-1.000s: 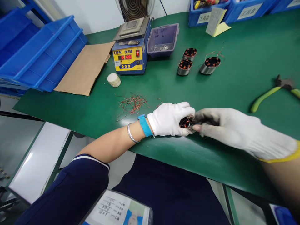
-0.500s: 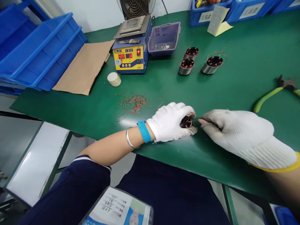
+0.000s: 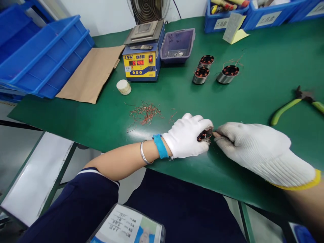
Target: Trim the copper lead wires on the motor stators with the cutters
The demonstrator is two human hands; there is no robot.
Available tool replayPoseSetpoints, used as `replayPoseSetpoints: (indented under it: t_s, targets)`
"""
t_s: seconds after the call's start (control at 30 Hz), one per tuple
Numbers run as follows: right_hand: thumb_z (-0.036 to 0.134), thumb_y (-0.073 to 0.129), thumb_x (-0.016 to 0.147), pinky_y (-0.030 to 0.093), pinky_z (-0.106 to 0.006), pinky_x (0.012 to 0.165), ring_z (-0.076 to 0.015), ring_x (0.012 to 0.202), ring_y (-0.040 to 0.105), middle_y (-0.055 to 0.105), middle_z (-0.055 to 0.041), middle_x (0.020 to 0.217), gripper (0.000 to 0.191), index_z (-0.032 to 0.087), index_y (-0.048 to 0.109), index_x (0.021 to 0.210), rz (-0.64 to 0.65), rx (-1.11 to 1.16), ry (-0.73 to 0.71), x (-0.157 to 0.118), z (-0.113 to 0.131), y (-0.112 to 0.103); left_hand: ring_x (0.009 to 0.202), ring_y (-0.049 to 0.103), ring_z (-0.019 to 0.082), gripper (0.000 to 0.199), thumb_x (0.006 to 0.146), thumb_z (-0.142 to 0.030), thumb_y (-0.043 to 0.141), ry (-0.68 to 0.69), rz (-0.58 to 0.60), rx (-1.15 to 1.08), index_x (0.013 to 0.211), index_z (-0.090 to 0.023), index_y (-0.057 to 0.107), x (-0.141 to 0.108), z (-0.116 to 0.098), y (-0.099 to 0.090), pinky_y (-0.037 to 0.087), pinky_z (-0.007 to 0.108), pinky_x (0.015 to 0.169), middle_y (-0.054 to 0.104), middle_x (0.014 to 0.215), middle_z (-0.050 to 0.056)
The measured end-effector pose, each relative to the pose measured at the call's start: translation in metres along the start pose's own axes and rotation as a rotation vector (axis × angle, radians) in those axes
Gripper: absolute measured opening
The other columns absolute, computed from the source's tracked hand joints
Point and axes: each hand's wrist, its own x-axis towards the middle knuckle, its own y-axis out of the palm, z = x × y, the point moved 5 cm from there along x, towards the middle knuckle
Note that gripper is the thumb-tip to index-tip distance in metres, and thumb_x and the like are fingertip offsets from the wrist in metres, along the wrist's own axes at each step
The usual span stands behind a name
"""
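Note:
My left hand, in a white glove, is wrapped round a motor stator with dark insides and copper windings. Most of the stator is hidden by the glove. Close to its right side, my right hand, also gloved, has thumb and forefinger pinched together; what lies between those fingertips is too small to make out. Left of the hands, a heap of copper wire offcuts lies on the green table. Farther back, more stators stand on the table: one by itself with long wire ends, and two close together.
Green-handled cutters lie at the right. A blue-yellow heating unit stands at the back beside a purple tray. Blue bins line the rear edge. Cardboard, a round white block and a blue crate are at left.
My left hand has turned and shifted slightly right with the stator, closing the gap to my right fingertips. The right hand stays pinched. The view has tilted a little.

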Motion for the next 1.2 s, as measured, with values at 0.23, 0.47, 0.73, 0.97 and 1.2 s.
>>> replayPoseSetpoints:
  t_s: [0.23,0.47,0.73,0.97,1.2]
  targets:
    - [0.044,0.044,0.100,0.034,-0.031,0.055,-0.0286,0.086,0.068,0.075,-0.0068,0.097,0.034,0.027,0.073,0.103,0.083,0.081,0.038,0.003,-0.004,0.003,0.101,0.056,0.028,0.024,0.089,-0.033,0.062,0.060,-0.008,-0.022,0.109,-0.020,0.066,0.003,0.003,0.006,0.049,0.042,0.091,0.065,0.105,0.007]
    - [0.041,0.051,0.090,0.029,-0.028,0.050,-0.0199,0.064,0.059,0.068,-0.0032,0.073,0.027,0.024,0.066,0.074,-0.004,0.274,-0.139,-0.001,0.000,0.009,0.098,0.059,0.025,0.013,0.097,-0.030,0.056,0.087,-0.029,-0.113,0.098,-0.020,0.064,-0.002,0.004,-0.001,0.048,0.039,0.090,0.068,0.101,0.006]
    - [0.043,0.052,0.084,0.036,-0.027,0.048,-0.0162,0.052,0.057,0.064,0.0014,0.060,0.027,0.024,0.061,0.066,0.082,0.710,-0.386,-0.009,0.007,0.015,0.107,0.064,0.024,0.010,0.090,-0.028,0.063,-0.054,0.036,-0.272,0.096,-0.021,0.065,0.001,0.010,-0.005,0.052,0.041,0.100,0.073,0.108,0.005]
    - [0.036,0.079,0.061,0.047,-0.029,0.049,-0.0207,0.060,0.067,0.073,0.0030,0.072,0.024,0.030,0.072,0.083,0.149,0.572,-0.197,-0.009,-0.023,0.017,0.128,0.059,0.035,0.100,0.050,-0.045,0.096,-0.081,0.196,-0.231,0.135,-0.017,0.052,-0.008,0.026,-0.026,0.050,0.049,0.109,0.059,0.141,0.016]
    - [0.023,0.058,0.087,0.053,-0.028,0.053,-0.0180,0.065,0.070,0.077,-0.0019,0.086,0.018,0.027,0.073,0.095,-0.434,0.511,-0.657,-0.045,0.001,-0.008,0.105,0.068,0.028,0.056,0.069,-0.042,0.088,0.070,0.209,-0.051,0.116,-0.021,0.065,0.002,0.021,-0.017,0.054,0.037,0.088,0.069,0.114,0.006]
